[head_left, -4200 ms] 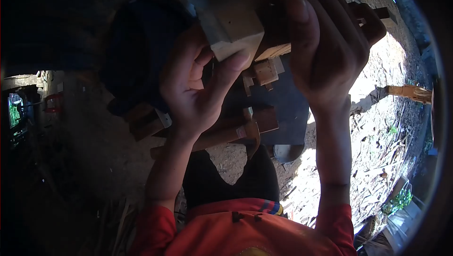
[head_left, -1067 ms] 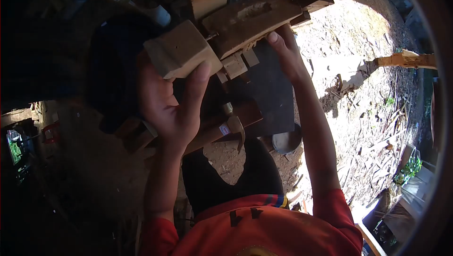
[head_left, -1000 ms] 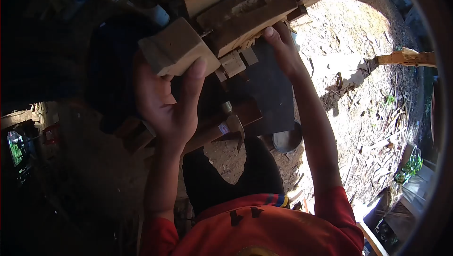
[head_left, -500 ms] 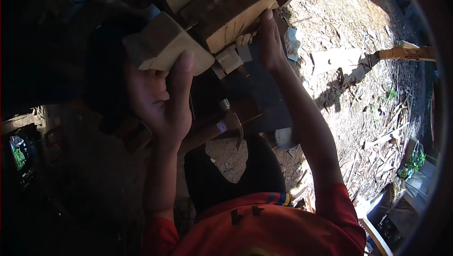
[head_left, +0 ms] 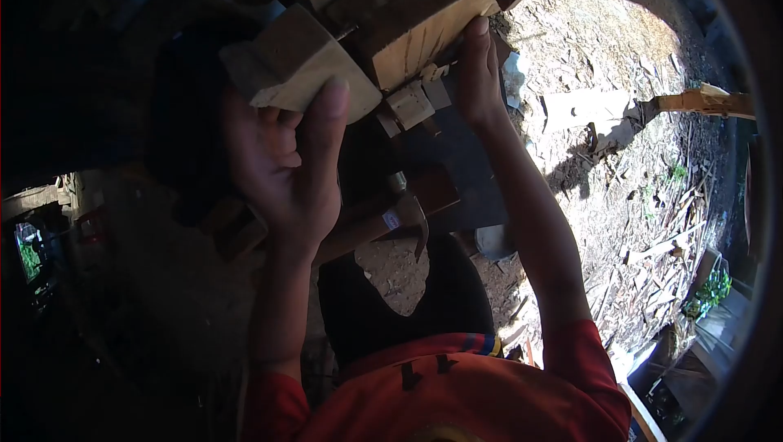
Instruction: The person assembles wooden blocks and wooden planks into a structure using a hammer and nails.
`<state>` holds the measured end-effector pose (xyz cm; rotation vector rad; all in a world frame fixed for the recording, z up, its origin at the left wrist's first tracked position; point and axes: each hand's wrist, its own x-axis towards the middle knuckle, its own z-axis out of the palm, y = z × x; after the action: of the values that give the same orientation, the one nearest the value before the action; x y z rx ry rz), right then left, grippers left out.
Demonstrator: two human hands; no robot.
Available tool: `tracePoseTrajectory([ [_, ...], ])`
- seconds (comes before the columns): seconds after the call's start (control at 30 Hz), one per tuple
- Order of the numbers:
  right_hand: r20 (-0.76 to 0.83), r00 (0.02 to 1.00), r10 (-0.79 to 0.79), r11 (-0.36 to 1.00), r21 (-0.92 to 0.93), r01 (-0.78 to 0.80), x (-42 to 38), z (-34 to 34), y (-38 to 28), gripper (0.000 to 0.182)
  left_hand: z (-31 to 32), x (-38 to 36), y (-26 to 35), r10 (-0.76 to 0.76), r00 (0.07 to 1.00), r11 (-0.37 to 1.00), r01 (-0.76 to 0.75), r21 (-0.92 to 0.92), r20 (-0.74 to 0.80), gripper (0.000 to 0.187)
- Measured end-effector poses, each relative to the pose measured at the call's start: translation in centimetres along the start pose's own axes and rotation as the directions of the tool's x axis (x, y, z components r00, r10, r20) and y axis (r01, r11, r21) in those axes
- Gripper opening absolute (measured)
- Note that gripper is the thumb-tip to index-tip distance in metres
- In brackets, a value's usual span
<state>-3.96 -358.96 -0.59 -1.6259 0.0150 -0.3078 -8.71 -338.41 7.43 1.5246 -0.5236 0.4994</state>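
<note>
My left hand (head_left: pixel 289 148) grips a pale shaped wooden block (head_left: pixel 314 75), with the thumb on its near face and the fingers curled beneath. Close to the block's right side is a larger wooden piece (head_left: pixel 432 26) with a slot in its darker top face. My right hand (head_left: pixel 479 75) holds this larger piece at its right side, thumb upward, the other fingers mostly hidden. Between the two pieces a small metal rod (head_left: pixel 347 31) shows. Below my hands lies a claw hammer (head_left: pixel 410 212) with a wooden handle.
Small wood blocks (head_left: pixel 410 105) sit under the larger piece, over a dark surface (head_left: pixel 465 165). A brown wooden piece (head_left: pixel 436 189) lies beside the hammer. Sunlit ground (head_left: pixel 644 173) strewn with wood chips is at the right, with a wooden post (head_left: pixel 705 103) there.
The view has shifted slightly, so both hands and the wood appear a little further right. My grips look the same.
</note>
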Motion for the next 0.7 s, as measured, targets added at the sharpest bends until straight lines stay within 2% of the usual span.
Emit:
tracePoseTrajectory([
  [0.1,-0.002,1.000,-0.030,0.999,0.028,0.030,0.2,0.1,-0.1,0.073,-0.1,0.1,0.0,-0.016,1.000,1.000,0.016,-0.010,-0.005,0.037],
  [0.27,0.066,0.997,-0.027,0.982,0.186,0.014,1.0,-0.2,2.3,0.075,0.0,0.3,0.0,-0.036,0.999,0.999,0.037,0.023,-0.034,0.035],
  [0.4,0.101,0.995,-0.027,0.977,0.212,0.005,1.1,-0.8,2.1,0.080,-0.6,0.0,0.2,-0.125,0.992,0.991,0.125,-0.047,0.008,0.049],
  [0.53,0.128,0.991,0.030,0.983,0.174,-0.052,0.9,-1.1,1.7,0.087,-0.5,-0.3,0.0,-0.140,0.990,0.989,0.140,-0.049,0.007,0.051],
  [0.63,0.179,0.982,0.054,0.993,0.093,-0.071,1.1,-1.2,0.9,0.094,-0.2,-0.1,-0.1,-0.114,0.993,0.993,0.116,0.027,-0.042,0.039],
  [0.7,0.160,0.985,0.067,0.995,0.059,-0.077,1.0,-1.1,0.3,0.094,-0.2,0.1,-0.1,-0.105,0.992,0.990,0.111,0.084,-0.073,0.035],
])
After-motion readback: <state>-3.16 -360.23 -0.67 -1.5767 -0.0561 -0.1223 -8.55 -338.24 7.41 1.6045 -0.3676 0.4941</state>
